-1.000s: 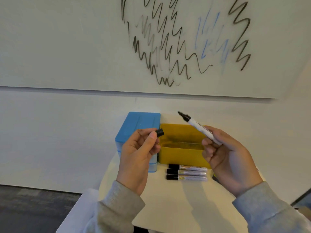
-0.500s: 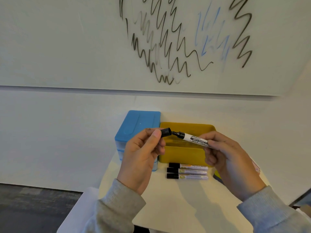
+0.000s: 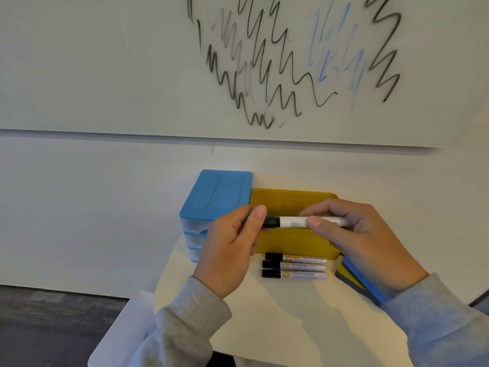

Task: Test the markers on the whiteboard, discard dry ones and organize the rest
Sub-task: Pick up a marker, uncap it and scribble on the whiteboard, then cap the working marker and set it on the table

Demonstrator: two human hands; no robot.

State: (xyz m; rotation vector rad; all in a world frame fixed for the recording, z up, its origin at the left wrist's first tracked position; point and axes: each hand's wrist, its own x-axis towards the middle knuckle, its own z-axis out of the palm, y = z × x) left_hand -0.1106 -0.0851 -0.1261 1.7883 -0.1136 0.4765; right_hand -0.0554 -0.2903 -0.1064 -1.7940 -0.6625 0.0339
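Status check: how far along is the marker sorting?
Done: the whiteboard carries black and blue test scribbles, and three capped markers lie in a row before the yellow bin. In hand: left hand and right hand hold a marker, cap on. Left: placing it.

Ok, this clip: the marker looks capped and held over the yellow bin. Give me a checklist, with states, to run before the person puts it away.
1. Cap seated on marker: ok by appearance, the black cap meets the barrel; a full click cannot be told.
2. Grip: ok, left hand pinches the cap end, right hand holds the barrel.
3. Whether this marker wrote well: cannot tell, the whiteboard shows both dark and faint strokes.
4. Yellow bin open: ok; contents cannot tell.
5. Three markers lie side by side in front of the bin: ok.
6. Blue drawer unit drawers closed: ok.
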